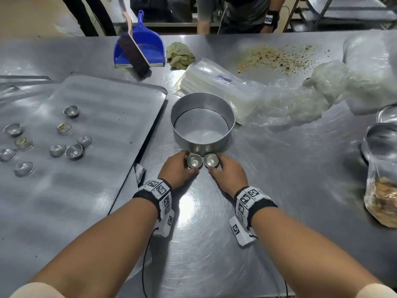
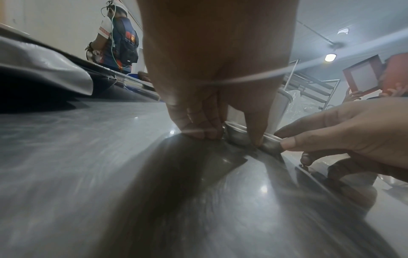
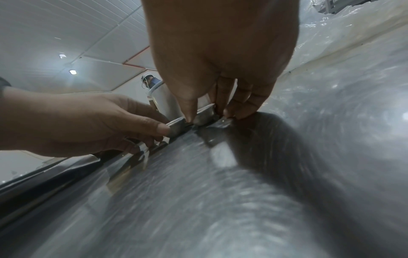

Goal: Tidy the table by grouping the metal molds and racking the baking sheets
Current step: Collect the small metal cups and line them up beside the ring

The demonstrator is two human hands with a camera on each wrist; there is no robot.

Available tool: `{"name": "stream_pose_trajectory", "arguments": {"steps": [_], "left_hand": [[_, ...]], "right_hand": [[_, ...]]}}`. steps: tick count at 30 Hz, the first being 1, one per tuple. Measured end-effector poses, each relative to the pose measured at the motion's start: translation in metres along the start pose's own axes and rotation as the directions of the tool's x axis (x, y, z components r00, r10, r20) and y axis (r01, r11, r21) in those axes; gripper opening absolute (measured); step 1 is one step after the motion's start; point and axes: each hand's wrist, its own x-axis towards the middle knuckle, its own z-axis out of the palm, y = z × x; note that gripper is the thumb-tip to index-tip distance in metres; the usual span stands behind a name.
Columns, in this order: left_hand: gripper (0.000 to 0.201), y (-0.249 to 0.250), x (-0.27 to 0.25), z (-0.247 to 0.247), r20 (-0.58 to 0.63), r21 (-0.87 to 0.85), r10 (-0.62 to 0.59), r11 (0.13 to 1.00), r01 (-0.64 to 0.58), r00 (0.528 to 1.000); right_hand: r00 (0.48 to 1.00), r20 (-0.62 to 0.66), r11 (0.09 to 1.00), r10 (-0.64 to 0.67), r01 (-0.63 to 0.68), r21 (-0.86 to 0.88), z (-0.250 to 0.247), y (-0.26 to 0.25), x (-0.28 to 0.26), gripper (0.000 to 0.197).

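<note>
- The left hand (image 1: 177,167) pinched one cup (image 1: 194,161); the right hand (image 1: 229,168) pinched another cup (image 1: 211,160), both mid-counter (image 1: 279,168).
- Pinched so lightly, either cup might have slipped and rolled away.

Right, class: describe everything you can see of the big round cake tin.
The round cake tin is plain dull silver metal with tall straight walls and a flat base. It stands upright and empty on the steel table, right of the baking sheet. Two small molds, one in each hand, sit by its near wall; plastic bags lie behind it.
</note>
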Motion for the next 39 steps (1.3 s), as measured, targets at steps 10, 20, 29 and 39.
{"name": "stream_pose_trajectory", "arguments": {"steps": [10, 20, 29, 39], "left_hand": [[0.037, -0.002, 0.004, 0.003, -0.003, -0.004, 0.016, 1.000, -0.016, 1.000], [0.035, -0.004, 0.003, 0.007, -0.027, -0.019, 0.027, 0.999, -0.028, 0.999], [0.050, -0.002, 0.000, -0.005, 0.022, -0.007, 0.012, 1.000, -0.012, 1.000], [0.044, -0.016, -0.020, -0.100, -0.070, 0.039, -0.045, 0.998, 0.048, 0.997]], "right_hand": [[1.000, -0.007, 1.000, 0.012, -0.012, 0.024, 0.000, 0.001, 0.002, 0.030], [1.000, 0.000, 0.999, 0.029, -0.029, 0.028, -0.001, 0.000, 0.002, 0.031], [0.996, 0.018, 0.996, 0.091, -0.090, -0.018, -0.019, -0.008, -0.003, 0.034], [0.998, 0.021, 0.998, -0.062, 0.062, -0.014, -0.035, -0.106, 0.019, 0.023]]}}
